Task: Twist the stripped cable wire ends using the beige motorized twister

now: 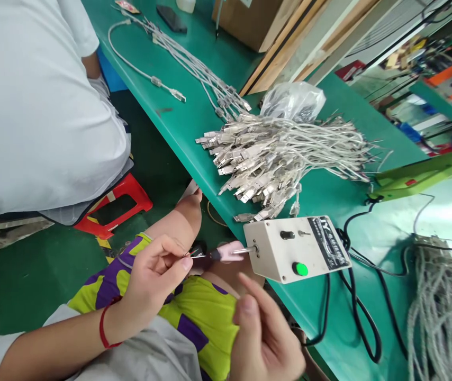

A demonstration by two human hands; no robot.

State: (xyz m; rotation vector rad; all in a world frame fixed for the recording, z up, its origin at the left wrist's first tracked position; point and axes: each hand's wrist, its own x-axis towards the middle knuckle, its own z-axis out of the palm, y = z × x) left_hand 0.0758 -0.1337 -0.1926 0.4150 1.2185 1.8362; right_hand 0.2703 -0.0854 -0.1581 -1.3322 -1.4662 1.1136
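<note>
Cable end (196,253) pinched in left hand (152,275) beside tester box (289,248).

Lettering on the control box

The black label (328,244) atop the beige box (289,254) shows large letters, perhaps "JY"; its smaller print is too blurred to read.

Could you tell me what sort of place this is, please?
Most likely a small factory assembly bench for cables. A big pile of USB cables lies on the green bench, a white box with a green button sits at its edge, and a co-worker in white sits alongside.
</note>
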